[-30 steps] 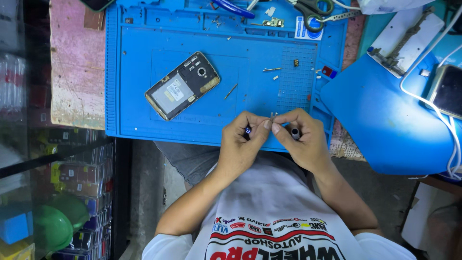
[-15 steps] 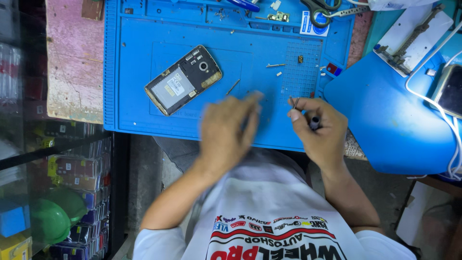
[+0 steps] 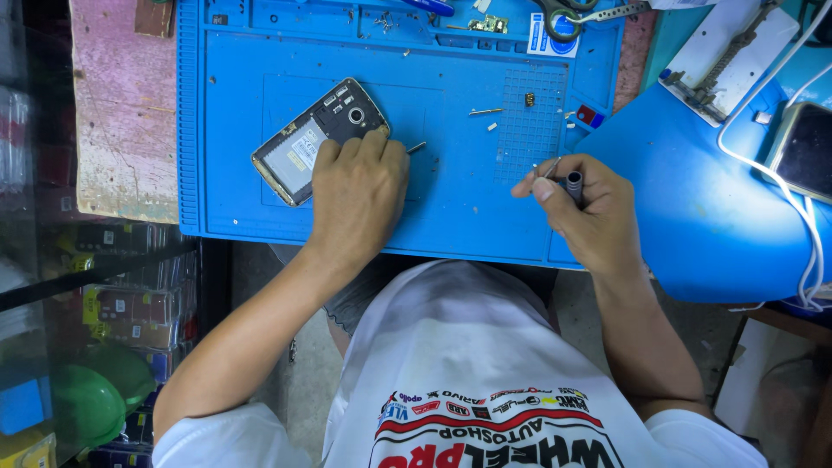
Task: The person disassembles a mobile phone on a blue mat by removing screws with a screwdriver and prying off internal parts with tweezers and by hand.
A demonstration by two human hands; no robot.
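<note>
An opened phone (image 3: 314, 139), back cover off and insides showing, lies tilted on the blue work mat (image 3: 451, 199). My left hand (image 3: 358, 195) rests palm down on the mat with its fingertips on the phone's lower right edge. Off to the right, my right hand (image 3: 582, 208) is closed around a small screwdriver (image 3: 568, 179) whose thin tip points up and left just above the mat. Tiny screws and small parts (image 3: 507, 108) lie scattered on the mat between the two hands.
Scissors (image 3: 568, 13) and small parts sit in the mat's top tray. A second blue mat (image 3: 693, 208) on the right carries a phone (image 3: 804, 147) with a white cable (image 3: 810, 251) and a white board (image 3: 724, 43). A worn pink tabletop (image 3: 121, 113) lies left.
My hands were together at the mat's near edge. The left hand has since moved up and left onto the phone, and the right hand keeps the screwdriver, shifted slightly right.
</note>
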